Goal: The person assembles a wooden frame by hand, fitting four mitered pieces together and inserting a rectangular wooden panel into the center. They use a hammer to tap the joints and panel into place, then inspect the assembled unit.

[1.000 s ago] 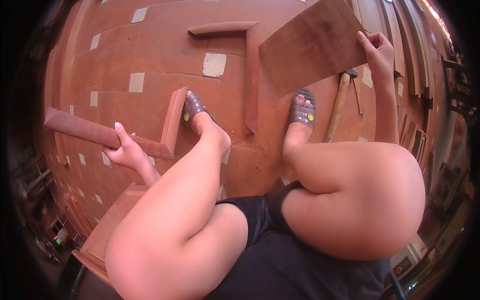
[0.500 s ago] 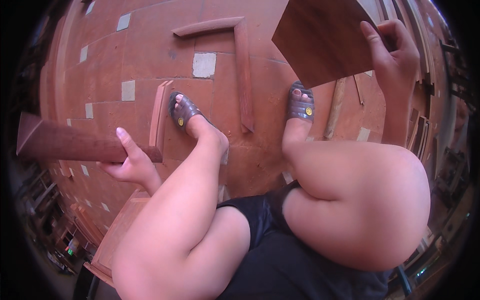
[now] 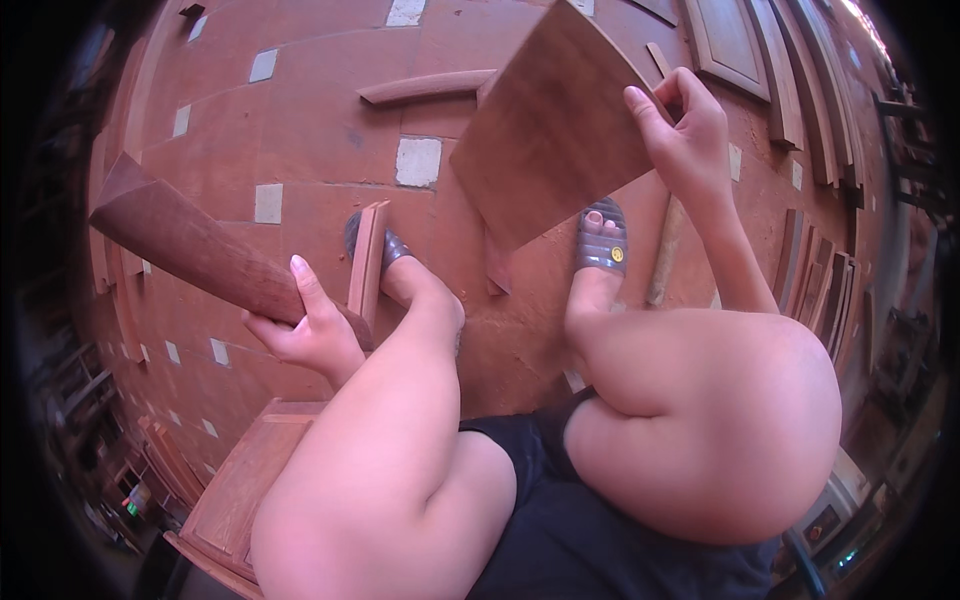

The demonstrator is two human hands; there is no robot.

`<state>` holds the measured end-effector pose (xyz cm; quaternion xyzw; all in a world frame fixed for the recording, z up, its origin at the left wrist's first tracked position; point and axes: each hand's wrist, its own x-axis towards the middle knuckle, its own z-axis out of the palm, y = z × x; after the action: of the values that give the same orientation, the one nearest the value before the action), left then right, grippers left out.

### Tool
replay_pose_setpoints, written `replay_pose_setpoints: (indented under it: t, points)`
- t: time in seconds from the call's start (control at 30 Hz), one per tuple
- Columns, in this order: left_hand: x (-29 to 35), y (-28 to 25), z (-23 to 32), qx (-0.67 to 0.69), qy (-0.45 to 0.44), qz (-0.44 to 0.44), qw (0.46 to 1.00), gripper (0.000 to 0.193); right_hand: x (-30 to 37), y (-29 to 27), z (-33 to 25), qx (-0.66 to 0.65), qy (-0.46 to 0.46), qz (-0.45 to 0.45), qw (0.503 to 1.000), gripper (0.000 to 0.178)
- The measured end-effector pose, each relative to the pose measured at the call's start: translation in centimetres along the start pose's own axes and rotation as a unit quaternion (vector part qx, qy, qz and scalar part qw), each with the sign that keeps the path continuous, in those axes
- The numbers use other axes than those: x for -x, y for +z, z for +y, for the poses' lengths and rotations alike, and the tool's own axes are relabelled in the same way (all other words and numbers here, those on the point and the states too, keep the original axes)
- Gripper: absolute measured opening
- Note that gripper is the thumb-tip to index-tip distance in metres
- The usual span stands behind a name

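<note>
My left hand (image 3: 318, 338) is closed round a reddish-brown wooden frame piece (image 3: 205, 245), whose wide arm slants up to the left and has an angled end. A narrow grooved strip (image 3: 368, 262) rises at its near end, seemingly joined to it as a corner. My right hand (image 3: 688, 135) pinches the right edge of a flat brown wooden panel (image 3: 555, 130) between thumb and fingers, holding it tilted above the floor. Partly hidden under the panel, an L-shaped wooden frame corner (image 3: 425, 88) lies on the tiles.
My sandalled right foot (image 3: 602, 240) and left foot (image 3: 400, 268) rest on the tiled floor (image 3: 320, 120). Beside the right foot lies a rounded wooden stick (image 3: 664, 255). Long boards (image 3: 815, 95) and a framed panel (image 3: 730, 45) lie far right; another panel (image 3: 262, 465) is near left.
The panel in my right hand has moved left and turned, now over the floor frame corner. My left hand has shifted right and slightly nearer, its frame piece tilting upward at the far end.
</note>
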<state>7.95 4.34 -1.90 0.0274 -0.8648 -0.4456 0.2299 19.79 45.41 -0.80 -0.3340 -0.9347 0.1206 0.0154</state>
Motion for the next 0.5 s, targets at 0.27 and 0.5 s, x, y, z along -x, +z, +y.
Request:
replay_pose_setpoints:
  t: [0.27,0.5]
  points:
    - [-0.2,-0.6,-0.3,0.005,-0.019,0.006,1.0,0.054,-1.6,-0.2,-0.2,-0.018,0.009,0.021,1.0,0.039]
    - [-0.4,-1.2,-1.4,-0.012,-0.013,0.021,1.0,0.051,-3.1,-4.2,1.5,-0.037,0.041,0.11,0.992,0.042]
